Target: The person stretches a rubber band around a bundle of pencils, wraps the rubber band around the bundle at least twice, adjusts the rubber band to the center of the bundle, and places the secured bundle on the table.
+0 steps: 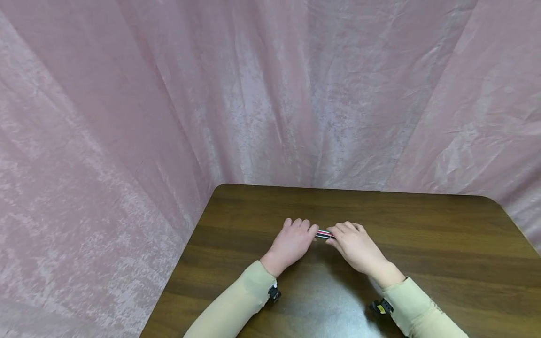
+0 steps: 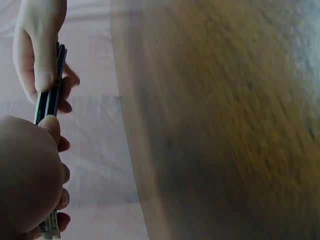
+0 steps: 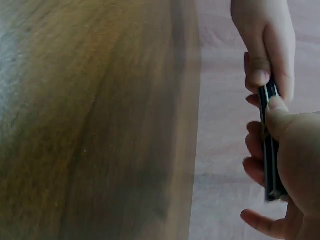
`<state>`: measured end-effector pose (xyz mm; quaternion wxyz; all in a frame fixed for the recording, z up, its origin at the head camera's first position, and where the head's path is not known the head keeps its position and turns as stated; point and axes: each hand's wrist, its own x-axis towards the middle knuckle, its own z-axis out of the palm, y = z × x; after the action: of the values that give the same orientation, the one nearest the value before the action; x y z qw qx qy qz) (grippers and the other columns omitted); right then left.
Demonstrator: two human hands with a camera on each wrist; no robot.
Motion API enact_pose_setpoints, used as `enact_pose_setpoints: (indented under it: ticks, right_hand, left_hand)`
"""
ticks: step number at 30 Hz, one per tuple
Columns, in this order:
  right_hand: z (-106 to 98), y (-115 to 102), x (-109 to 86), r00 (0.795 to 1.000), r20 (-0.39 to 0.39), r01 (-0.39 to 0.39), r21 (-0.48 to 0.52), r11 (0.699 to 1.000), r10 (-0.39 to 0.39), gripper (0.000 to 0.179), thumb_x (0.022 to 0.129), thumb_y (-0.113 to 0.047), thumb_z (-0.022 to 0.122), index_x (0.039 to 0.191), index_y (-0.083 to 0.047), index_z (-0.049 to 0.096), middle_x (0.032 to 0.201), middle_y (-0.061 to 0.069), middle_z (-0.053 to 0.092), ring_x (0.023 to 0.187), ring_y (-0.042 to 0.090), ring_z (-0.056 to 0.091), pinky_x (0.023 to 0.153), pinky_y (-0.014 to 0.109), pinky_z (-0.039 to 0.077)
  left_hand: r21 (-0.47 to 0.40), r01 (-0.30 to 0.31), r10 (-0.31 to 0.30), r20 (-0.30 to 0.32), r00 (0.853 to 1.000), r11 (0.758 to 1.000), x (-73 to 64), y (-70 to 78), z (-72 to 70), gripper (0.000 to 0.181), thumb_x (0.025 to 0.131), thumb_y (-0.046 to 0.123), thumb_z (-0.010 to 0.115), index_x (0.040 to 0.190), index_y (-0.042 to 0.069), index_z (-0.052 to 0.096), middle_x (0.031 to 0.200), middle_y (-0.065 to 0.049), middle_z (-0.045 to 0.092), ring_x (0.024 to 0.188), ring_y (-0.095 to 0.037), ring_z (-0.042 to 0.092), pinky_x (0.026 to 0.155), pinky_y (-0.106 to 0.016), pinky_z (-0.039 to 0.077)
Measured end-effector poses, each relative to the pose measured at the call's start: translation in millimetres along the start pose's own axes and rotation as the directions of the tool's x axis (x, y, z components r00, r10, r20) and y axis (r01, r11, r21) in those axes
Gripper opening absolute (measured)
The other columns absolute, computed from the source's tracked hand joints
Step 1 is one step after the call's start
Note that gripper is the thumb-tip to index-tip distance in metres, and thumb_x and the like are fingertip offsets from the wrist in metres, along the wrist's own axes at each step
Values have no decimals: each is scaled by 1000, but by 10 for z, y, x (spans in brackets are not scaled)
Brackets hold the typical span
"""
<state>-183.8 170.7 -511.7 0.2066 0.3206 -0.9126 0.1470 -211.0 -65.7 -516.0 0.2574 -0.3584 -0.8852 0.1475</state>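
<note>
Both hands hold one bundle of slim pen-like sticks [image 1: 324, 234] above the table. Its visible stretch in the head view shows black, white and pinkish-red stripes; the exact kind cannot be told. The left hand [image 1: 292, 245] grips the left end, with thumb and fingers curled round it in the left wrist view, where pale tips [image 2: 50, 227] stick out below that hand. Round the other end are the thumb and fingers of the right hand [image 1: 357, 249]. In the right wrist view the dark sticks [image 3: 270, 165] run along the right palm. The fingers hide much of the bundle.
A brown wood-grain table [image 1: 253, 202] with rounded corners lies under the hands. Pink velvety curtain [image 1: 270, 94] hangs behind it and along the left side. Small black devices sit at the left wrist [image 1: 274, 293] and the right wrist [image 1: 382, 307].
</note>
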Motion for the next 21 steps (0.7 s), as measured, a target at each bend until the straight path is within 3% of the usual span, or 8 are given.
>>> enact_pose_setpoints:
  ticks: [3, 6, 10, 15, 21]
  right_hand:
    - [-41, 27, -3, 998, 40, -54, 43, 998, 52, 41, 96, -33, 81, 127, -10, 70, 111, 1, 73, 104, 25, 67, 95, 56, 50]
    - [-105, 66, -33, 992, 55, -112, 53, 992, 109, 42, 93, -34, 84, 125, -10, 72, 111, 2, 74, 106, 26, 68, 97, 56, 49]
    - [-124, 81, -47, 995, 65, -71, -3, 997, 71, 29, 96, -33, 81, 112, -11, 74, 103, 2, 73, 103, 28, 69, 93, 57, 51]
    - [-60, 23, -1, 997, 76, 6, -34, 999, -3, 27, 98, -34, 80, 110, -11, 71, 101, 0, 70, 101, 27, 67, 91, 56, 51]
    - [-91, 18, -4, 994, 89, -63, 34, 997, 60, 42, 93, -37, 83, 123, -9, 73, 111, 3, 74, 106, 28, 68, 96, 57, 50]
  left_hand:
    - [-26, 5, -4, 23, 1000, 1000, -5, -15, 3, 26, 105, 45, 67, 111, 20, 63, 92, 3, 62, 82, -16, 60, 73, -35, 45]
    - [-32, 18, -17, 32, 999, 999, -13, -51, 3, 27, 104, 46, 67, 111, 20, 62, 92, 3, 62, 82, -17, 60, 74, -35, 44]
    - [-28, 7, -7, 12, 1000, 1000, -2, -56, -24, 26, 103, 45, 69, 111, 20, 63, 91, 2, 61, 80, -17, 59, 73, -35, 44]
    - [-19, -42, 43, 4, 999, 999, 28, 8, -39, 27, 103, 47, 69, 114, 22, 64, 93, 3, 63, 81, -17, 60, 73, -35, 44]
    - [-29, -29, 30, 38, 999, 999, 5, -1, 3, 30, 104, 49, 66, 116, 22, 63, 96, 4, 64, 84, -16, 61, 75, -35, 44]
